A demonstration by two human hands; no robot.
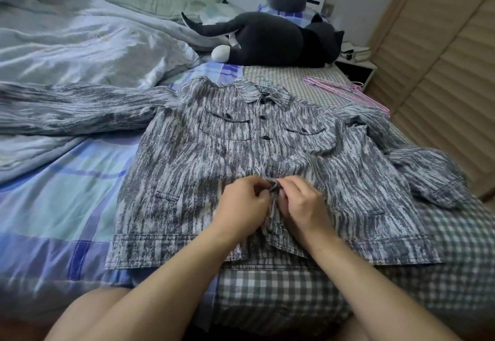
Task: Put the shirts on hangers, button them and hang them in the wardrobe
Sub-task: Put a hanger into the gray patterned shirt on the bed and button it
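Hands at frame centre: left hand [242, 204] and right hand [300, 204] both pinch the grey shirt [187, 169] placket, buttoning. Upper three buttons done, lower ones left. Spare pink hangers [345, 91] upper right; hanging in wardrobe pending.

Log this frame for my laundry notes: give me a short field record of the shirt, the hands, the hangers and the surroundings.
shirt: grey-and-white streaked button-up shirt, flat on the bed, front up
buttons: three upper dark buttons closed
left hand: pinches the placket at mid-front
right hand: pinches the same spot
hangers: pink plastic hangers beside the collar
underneath: green-and-white checked shirt
nearby: dark grey plush cat, rumpled pale blue duvet
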